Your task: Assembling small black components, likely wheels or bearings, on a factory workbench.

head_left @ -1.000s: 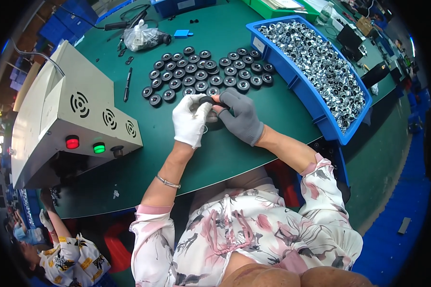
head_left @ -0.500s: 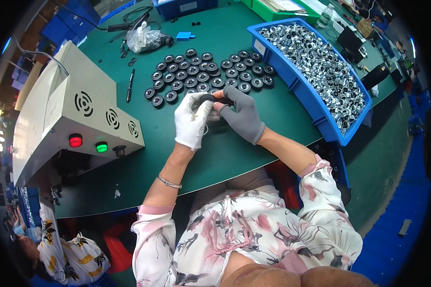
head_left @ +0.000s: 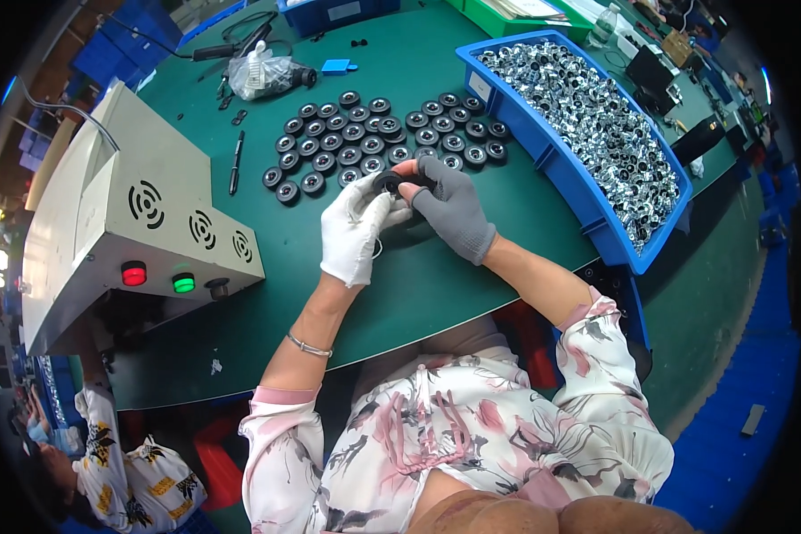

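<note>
Between my two hands, above the green table (head_left: 303,258), is a small black wheel (head_left: 388,182). My left hand (head_left: 354,230), in a white glove, is closed with its fingertips on the wheel's left side. Wearing a grey glove with bare fingertips, my right hand (head_left: 449,206) pinches the same wheel from the right. Just beyond my hands stand several similar black wheels (head_left: 330,142) with silvery centres, in loose rows. Part of the held wheel is covered by my fingers.
A blue bin (head_left: 552,158) full of shiny metal parts stands at the right. At the left is a cream machine (head_left: 165,191) with a red and a green light. A pen (head_left: 237,162), a plastic bag (head_left: 260,76) and a blue piece (head_left: 336,67) lie farther back. Another person (head_left: 138,458) sits lower left.
The wheel in my hands has turned so more of its face shows. My hands have shifted only slightly. The other person's arm at lower left has moved toward the machine.
</note>
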Available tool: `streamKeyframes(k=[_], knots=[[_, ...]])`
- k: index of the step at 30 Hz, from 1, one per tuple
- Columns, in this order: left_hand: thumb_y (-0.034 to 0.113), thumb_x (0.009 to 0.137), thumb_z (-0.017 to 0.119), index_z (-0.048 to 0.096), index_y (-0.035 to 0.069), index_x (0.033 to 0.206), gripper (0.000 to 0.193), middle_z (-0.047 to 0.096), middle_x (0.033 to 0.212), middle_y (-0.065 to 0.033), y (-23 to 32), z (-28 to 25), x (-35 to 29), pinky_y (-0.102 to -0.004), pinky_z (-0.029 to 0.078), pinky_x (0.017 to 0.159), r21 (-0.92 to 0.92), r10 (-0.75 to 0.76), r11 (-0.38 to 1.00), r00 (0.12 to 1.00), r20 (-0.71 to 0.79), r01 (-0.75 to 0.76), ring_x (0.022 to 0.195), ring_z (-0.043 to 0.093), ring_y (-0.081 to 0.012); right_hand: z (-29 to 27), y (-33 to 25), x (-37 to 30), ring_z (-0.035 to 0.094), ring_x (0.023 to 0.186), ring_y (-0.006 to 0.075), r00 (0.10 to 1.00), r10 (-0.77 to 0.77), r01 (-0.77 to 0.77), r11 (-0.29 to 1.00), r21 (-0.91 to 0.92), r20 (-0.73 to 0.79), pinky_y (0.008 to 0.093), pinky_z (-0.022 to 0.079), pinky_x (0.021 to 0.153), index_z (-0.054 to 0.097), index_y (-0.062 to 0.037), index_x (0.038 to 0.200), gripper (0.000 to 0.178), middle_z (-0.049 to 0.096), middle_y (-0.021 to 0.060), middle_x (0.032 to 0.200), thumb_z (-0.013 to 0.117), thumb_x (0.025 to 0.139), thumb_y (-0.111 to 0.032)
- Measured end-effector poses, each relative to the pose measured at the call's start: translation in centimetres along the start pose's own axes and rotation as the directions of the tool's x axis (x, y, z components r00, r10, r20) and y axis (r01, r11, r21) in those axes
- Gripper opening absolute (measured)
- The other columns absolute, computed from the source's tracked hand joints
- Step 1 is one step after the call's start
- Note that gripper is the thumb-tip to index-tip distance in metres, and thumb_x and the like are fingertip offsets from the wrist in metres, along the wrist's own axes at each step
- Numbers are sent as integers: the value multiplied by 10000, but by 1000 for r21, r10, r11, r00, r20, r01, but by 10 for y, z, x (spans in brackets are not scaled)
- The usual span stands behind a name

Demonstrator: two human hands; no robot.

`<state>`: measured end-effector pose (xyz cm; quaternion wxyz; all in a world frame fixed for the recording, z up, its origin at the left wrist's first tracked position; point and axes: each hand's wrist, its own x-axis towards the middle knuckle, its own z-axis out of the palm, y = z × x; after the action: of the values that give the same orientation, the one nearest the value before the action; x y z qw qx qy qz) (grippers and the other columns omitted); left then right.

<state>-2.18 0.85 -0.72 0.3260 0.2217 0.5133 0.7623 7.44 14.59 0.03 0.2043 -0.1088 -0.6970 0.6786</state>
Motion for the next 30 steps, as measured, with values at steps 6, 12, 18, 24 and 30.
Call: streamKeyframes(k=[6, 12, 18, 24, 30], knots=[[-6, 981, 582, 570, -93, 1221, 256, 671, 1080, -160, 3, 1, 0, -344, 636, 790, 105, -44, 993, 997, -63, 51, 873, 723, -239, 2, 8, -3, 601, 942, 82, 1000, -23, 23, 999, -26, -10, 247, 506, 845, 607, 24, 1185, 250, 647, 34, 1034, 616, 952, -68], [-66, 951, 571, 572, -91, 1079, 131, 680, 962, -156, -1, 3, 0, -335, 649, 684, 229, -34, 972, 993, -112, 59, 828, 730, -227, 8, 9, -8, 615, 887, 106, 992, -101, 91, 986, -142, -69, 269, 514, 801, 619, 18, 1074, 206, 647, 51, 962, 689, 892, -51], [-72, 954, 551, 553, -85, 1129, 176, 658, 989, -157, -4, -1, -1, -327, 643, 669, 164, 38, 986, 997, -60, -27, 795, 717, -214, 10, -2, -8, 645, 850, 153, 946, -314, 259, 880, -397, -78, 294, 522, 780, 632, 25, 1020, 197, 661, 95, 921, 718, 858, -47], [-52, 961, 562, 569, -90, 1164, 207, 669, 996, -138, -3, 4, 1, -307, 630, 689, 165, -8, 986, 1000, -13, 10, 794, 697, -187, 4, 6, -8, 659, 804, 179, 934, -343, 281, 875, -394, -97, 304, 527, 741, 643, 26, 983, 168, 667, 109, 904, 723, 849, -36], [-81, 932, 579, 616, -48, 1119, 193, 677, 956, -114, -16, 2, 4, -298, 629, 666, 276, 21, 961, 991, -135, 17, 793, 699, -179, 9, 11, -12, 655, 775, 246, 897, -437, 341, 775, -533, -62, 316, 512, 697, 635, 27, 958, 160, 656, 151, 894, 721, 829, -13]])
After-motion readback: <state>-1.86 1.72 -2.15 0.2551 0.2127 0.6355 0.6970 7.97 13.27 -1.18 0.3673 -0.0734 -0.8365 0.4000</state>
